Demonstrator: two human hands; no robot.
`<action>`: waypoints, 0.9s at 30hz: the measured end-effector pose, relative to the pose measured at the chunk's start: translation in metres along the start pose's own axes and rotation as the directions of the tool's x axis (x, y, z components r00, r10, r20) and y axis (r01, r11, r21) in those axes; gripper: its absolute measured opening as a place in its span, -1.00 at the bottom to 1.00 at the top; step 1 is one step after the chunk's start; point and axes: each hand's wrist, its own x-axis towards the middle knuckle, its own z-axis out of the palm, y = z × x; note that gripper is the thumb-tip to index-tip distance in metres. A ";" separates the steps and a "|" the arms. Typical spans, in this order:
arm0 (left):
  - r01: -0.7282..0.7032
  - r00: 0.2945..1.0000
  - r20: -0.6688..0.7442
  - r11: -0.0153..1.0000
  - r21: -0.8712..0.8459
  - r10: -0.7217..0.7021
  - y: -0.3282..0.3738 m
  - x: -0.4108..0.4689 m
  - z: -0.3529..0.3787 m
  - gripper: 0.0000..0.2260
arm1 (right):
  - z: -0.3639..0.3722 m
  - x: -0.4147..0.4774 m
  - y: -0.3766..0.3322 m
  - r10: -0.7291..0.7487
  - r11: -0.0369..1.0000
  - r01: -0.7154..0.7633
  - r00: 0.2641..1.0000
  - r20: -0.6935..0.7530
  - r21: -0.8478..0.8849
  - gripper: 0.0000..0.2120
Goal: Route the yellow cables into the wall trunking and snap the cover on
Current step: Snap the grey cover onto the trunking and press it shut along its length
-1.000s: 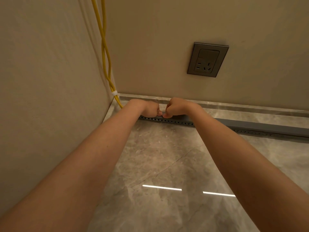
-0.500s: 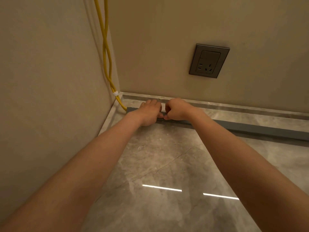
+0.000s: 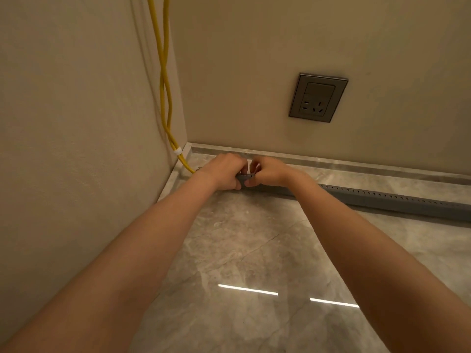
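Item: grey trunking (image 3: 382, 200), long, with a row of small slots along its upper edge, lying on the marble floor (image 3: 254, 250). It runs from near the room corner out past the right edge of the view, roughly parallel to the back wall, with a strip of floor between it and the stone skirting (image 3: 356, 163). Whether a cover sits on it cannot be told. Left hand (image 3: 224, 171): fingers curled over the top of the trunking near its left end, thumb at the front face, gripping. Right hand (image 3: 270, 171): same grip, just beside the left. The two hands are close together, with a short slotted stretch of trunking showing between them. Yellow cables (image 3: 164, 80): two, coming down the left wall by the corner, crossing one another, bound together near the floor by a white tie (image 3: 177, 151). Below the tie they bend toward the left end of the trunking and pass out of sight behind the left wrist, so where they end is hidden. Also present: grey wall socket (image 3: 318, 97) on the back wall, above and to the right of the hands; two bright streaks of reflected light (image 3: 248, 289) on the floor between the forearms.
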 end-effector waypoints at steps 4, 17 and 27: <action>0.017 0.998 -0.057 0.994 -0.110 -0.024 -0.006 -0.008 0.006 -0.64 | 0.015 -0.004 0.004 -0.087 0.996 0.088 0.995 -0.055 0.023 -0.55; 0.227 0.973 0.135 0.884 -0.410 -0.188 -0.049 -0.018 -0.013 -0.80 | 0.045 -0.016 -0.008 -0.432 0.807 0.295 0.885 -0.172 -0.512 -0.57; 0.183 0.962 0.229 0.972 -0.150 -0.146 -0.058 -0.021 -0.011 -0.49 | 0.044 -0.005 -0.015 -0.204 0.947 0.141 0.958 -0.200 -0.290 -0.64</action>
